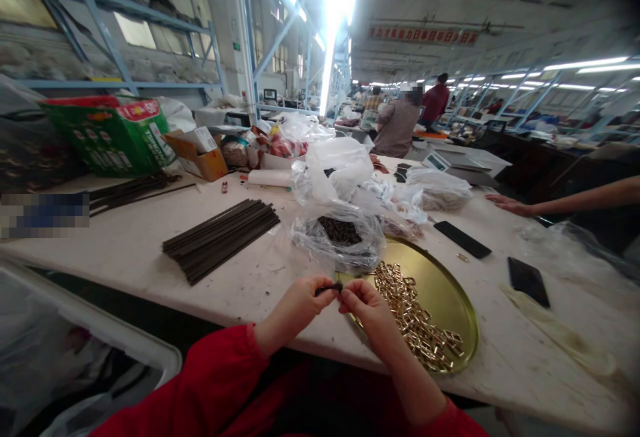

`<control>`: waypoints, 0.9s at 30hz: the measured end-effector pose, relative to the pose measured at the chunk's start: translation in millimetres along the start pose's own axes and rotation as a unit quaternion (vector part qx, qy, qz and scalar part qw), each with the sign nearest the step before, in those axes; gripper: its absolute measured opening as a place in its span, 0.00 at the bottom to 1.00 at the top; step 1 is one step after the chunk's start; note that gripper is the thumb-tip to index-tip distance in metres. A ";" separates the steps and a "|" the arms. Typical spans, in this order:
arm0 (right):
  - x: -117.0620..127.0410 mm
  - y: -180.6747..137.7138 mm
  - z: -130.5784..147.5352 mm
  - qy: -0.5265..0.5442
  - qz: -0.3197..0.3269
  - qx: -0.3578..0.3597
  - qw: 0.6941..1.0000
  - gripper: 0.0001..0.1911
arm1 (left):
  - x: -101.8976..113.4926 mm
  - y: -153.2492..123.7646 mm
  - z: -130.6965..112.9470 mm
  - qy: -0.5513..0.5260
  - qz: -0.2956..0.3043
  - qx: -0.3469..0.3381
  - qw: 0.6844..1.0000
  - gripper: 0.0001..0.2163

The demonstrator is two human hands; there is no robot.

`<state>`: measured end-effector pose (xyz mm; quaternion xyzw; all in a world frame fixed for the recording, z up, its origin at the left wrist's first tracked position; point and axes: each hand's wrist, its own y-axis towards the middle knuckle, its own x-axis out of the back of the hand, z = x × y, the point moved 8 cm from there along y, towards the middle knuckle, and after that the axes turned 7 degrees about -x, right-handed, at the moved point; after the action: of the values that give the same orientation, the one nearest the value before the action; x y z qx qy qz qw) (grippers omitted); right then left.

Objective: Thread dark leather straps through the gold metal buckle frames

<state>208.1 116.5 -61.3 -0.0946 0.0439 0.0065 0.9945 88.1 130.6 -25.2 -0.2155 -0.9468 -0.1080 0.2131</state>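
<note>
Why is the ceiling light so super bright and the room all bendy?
In the head view, the ceiling strip light is overexposed into white glare; the wide lens bends the shelving and table edge, and the corners darken. The left hand and right hand, pinching a small dark piece by the gold tray, look sharp.

1. Both forearms are extended forward from red sleeves, converging at the centre.
2. The left hand is curled, fingertips pinched.
3. The right hand is met fingertip to fingertip.
</note>
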 end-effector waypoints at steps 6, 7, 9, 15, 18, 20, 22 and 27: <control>-2.0 8.8 -10.7 0.009 0.018 -0.014 1.000 0.18 | -3.2 5.3 9.8 -0.035 -0.004 0.011 0.999 0.11; -0.3 13.3 -15.2 -0.003 0.008 -0.012 1.000 0.19 | -1.9 8.2 16.2 -0.039 -0.012 0.019 0.999 0.11; 5.2 21.5 -26.1 -0.028 -0.021 -0.008 0.999 0.20 | 2.7 12.8 32.4 -0.042 -0.027 0.045 0.998 0.11; 42.0 21.6 -44.1 -0.107 -0.113 0.013 0.988 0.17 | 20.8 8.8 59.7 -0.062 -0.043 0.084 0.994 0.14; 62.8 18.7 -36.0 -0.215 -0.138 0.015 0.967 0.15 | 23.0 4.6 61.4 -0.083 -0.044 0.094 0.991 0.14; 62.0 23.2 -28.1 -0.372 -0.110 0.019 0.921 0.13 | 19.7 4.4 60.6 -0.093 -0.037 0.096 0.990 0.14; 52.9 33.3 -24.3 -0.507 -0.066 0.021 0.859 0.12 | 15.3 6.0 58.9 -0.094 -0.030 0.091 0.991 0.13; 35.9 75.1 -11.6 -0.618 -0.044 0.019 0.784 0.18 | 10.7 8.4 62.2 -0.099 -0.020 0.088 0.991 0.14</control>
<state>241.3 188.2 -89.9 -0.0533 -0.5846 0.0194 0.8093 61.0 160.3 -74.5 -0.1866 -0.9732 -0.0065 0.1343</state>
